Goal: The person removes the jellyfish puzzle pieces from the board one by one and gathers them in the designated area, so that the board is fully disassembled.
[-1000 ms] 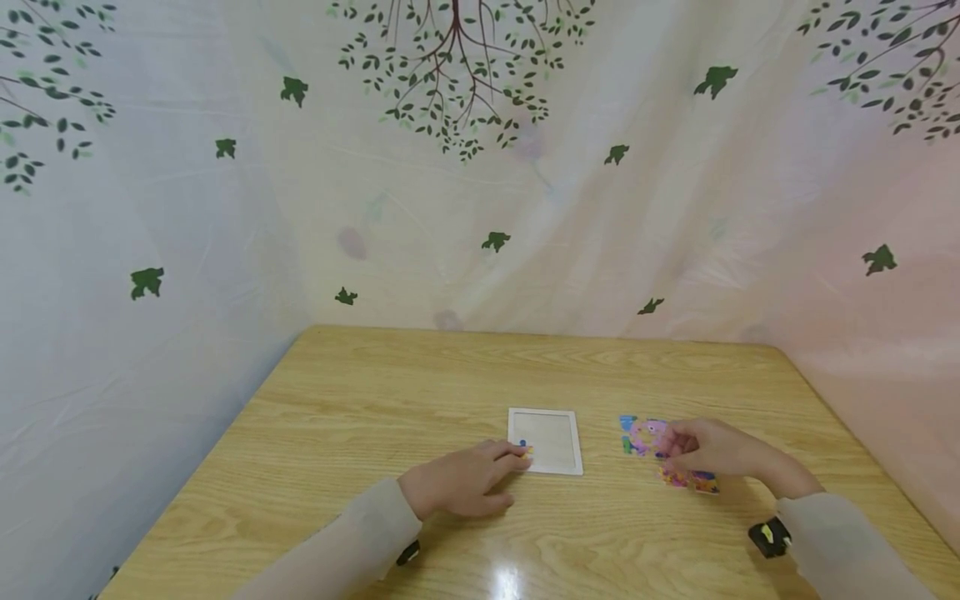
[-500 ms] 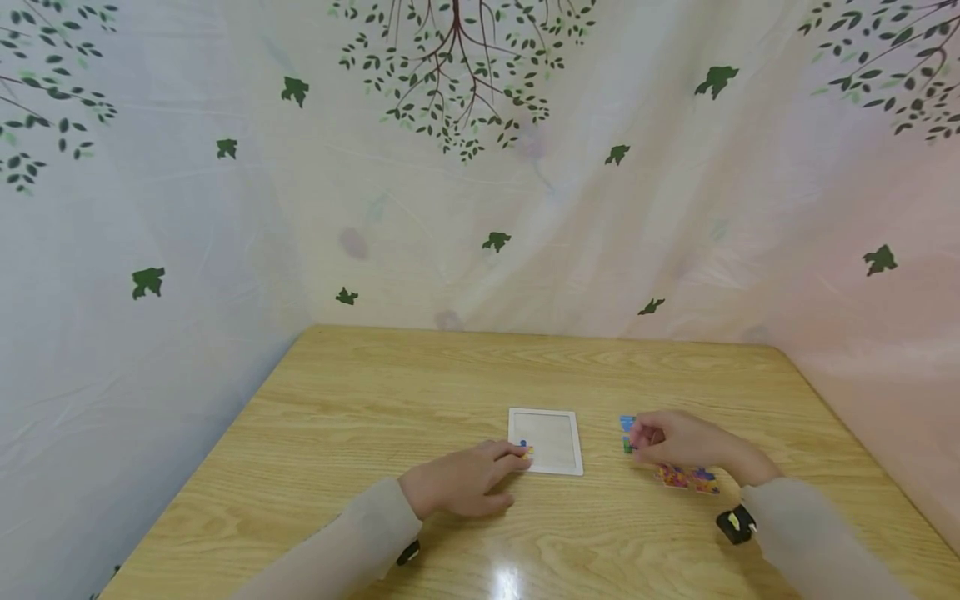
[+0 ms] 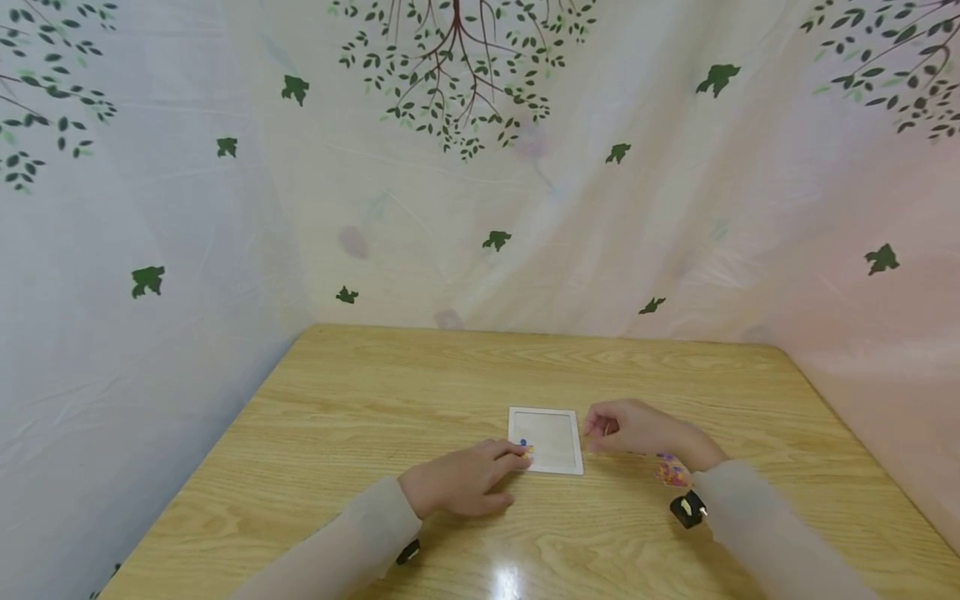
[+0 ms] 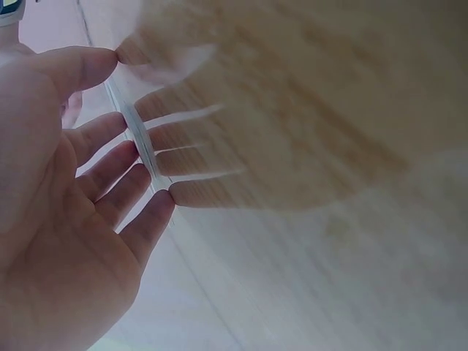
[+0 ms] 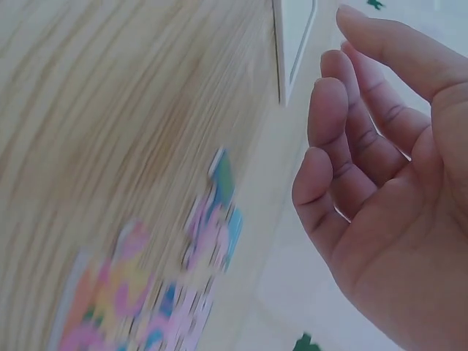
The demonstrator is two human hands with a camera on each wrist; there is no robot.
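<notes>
A shallow white puzzle frame (image 3: 579,457) lies flat on the table. In its lower left corner is a small blue-and-yellow puzzle piece (image 3: 523,443), partly covered by fingers. My left hand (image 3: 467,479) rests there with fingers extended over the piece and the frame's edge. In the left wrist view, the left fingertips (image 4: 162,196) meet the frame's edge. Just right of the frame hovers my right hand (image 3: 633,427). Seen from the right wrist, its fingers (image 5: 327,110) are loosely bent, and nothing shows between them and the thumb.
Colourful puzzle pieces (image 3: 671,475) lie right of the frame, several hidden under the right hand and wrist; the right wrist view shows more pieces (image 5: 208,234). The wooden table (image 3: 360,400) reaches back to a leaf-patterned curtain (image 3: 420,208).
My right hand has moved left, from over the puzzle pieces to beside the frame's right edge. The left hand and the frame stay in place.
</notes>
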